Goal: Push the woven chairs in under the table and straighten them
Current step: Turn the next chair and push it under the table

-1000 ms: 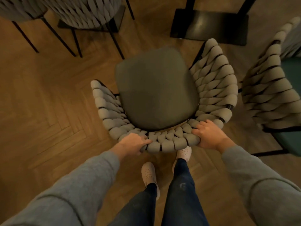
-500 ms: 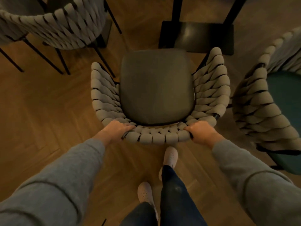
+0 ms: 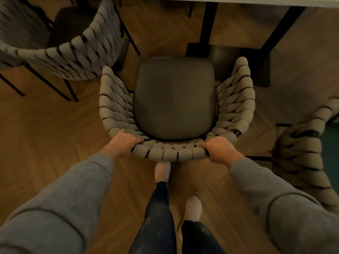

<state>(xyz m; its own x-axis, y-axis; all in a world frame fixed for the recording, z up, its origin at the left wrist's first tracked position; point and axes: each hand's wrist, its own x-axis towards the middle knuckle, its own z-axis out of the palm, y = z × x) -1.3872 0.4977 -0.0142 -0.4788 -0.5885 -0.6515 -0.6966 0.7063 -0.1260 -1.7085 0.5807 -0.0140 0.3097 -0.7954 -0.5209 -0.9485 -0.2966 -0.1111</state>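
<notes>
A woven chair (image 3: 176, 151) with a dark grey seat cushion stands right in front of me, its seat facing the table. My left hand (image 3: 122, 143) grips the left end of the woven backrest rim. My right hand (image 3: 218, 148) grips the right end of the same rim, fingers curled over the top. The pale table edge (image 3: 229, 1) runs along the top of the view, and its black legs and base plate (image 3: 256, 57) stand just beyond the chair's seat front. The chair's own legs are hidden beneath the seat.
A second woven chair (image 3: 73, 57) stands to the upper left on thin black legs. A third woven chair (image 3: 304, 149) with a teal seat stands close at the right. My feet in pale shoes (image 3: 162, 171) are right behind the chair on wooden parquet.
The chair has turned from an angled position to square with the table and moved forward toward the table base. Both hands stayed gripping the backrest, and I stepped forward.
</notes>
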